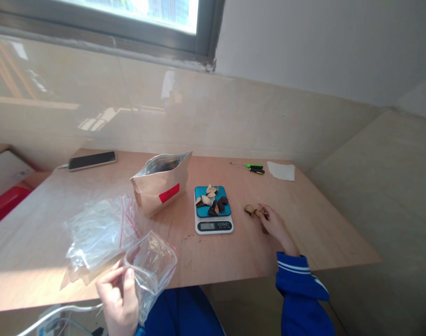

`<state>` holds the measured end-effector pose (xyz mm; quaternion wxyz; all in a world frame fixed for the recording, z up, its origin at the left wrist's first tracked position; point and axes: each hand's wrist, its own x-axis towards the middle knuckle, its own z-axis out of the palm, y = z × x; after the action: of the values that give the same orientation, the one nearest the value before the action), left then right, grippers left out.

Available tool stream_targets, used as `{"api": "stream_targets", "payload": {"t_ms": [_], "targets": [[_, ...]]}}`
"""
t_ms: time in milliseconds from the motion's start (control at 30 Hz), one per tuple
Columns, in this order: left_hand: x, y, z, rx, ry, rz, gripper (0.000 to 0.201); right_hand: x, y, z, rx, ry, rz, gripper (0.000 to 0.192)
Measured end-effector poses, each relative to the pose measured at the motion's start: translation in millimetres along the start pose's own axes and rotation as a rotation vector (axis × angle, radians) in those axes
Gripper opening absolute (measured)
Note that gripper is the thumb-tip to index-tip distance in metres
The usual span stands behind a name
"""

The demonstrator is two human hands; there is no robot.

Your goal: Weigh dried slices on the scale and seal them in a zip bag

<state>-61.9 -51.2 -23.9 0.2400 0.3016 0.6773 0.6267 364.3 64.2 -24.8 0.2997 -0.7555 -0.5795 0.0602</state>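
My left hand grips the edge of a clear zip-lock bag with a red seal line; its mouth hangs open over the table's front edge. On the right, my right hand has its fingers closed on a piece of dried mushroom. Beside those fingertips lies another dried mushroom piece. A kitchen scale stands between my hands. Several pale and dark dried mushroom pieces rest on its blue plate; its display is too small to read.
A brown paper pouch with a red label stands open behind the scale. Several clear bags lie piled at left. Farther back are a phone, screwdrivers and a white paper piece. Wall tiles border the wooden table.
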Motion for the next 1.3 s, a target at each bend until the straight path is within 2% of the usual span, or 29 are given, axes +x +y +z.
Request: {"api": "stream_targets", "payload": {"t_ms": [100,233,367,500,633,733,867,1033,1167,1300], "targets": [[0,-1,1.0,0.011,-0.002,0.013,0.038,0,-3,-4,0.051,-0.034,0.065,0.033],[0,-1,1.3,0.011,-0.001,0.009,0.041,11,-20,-10,0.033,0.014,0.055,0.03],[0,0,1.3,-0.011,-0.027,0.004,0.035,34,-58,-9,0.112,0.032,-0.081,0.032],[1,-1,0.3,-0.011,-0.016,-0.022,0.036,53,-104,10,0.286,-0.092,-0.286,0.029],[2,0,-2.5,-0.012,-0.013,-0.005,0.036,55,-126,29,0.378,-0.26,-0.327,0.031],[2,0,-5.0,-0.016,-0.015,0.006,0.036,48,-120,28,0.416,-0.267,-0.313,0.033],[3,-1,-5.7,-0.065,-0.056,0.014,0.036,31,-89,8,0.369,-0.116,-0.253,0.032],[2,-2,-0.3,-0.013,-0.021,0.007,0.032,-9,-47,-12,0.324,0.025,-0.112,0.033],[-4,6,6.7,0.027,-0.057,-0.008,0.03,-48,-36,-4,0.321,0.099,-0.101,0.028],[-8,12,11.0,0.008,-0.079,0.021,0.034,-71,-35,17,0.341,0.064,-0.179,0.025]]}}
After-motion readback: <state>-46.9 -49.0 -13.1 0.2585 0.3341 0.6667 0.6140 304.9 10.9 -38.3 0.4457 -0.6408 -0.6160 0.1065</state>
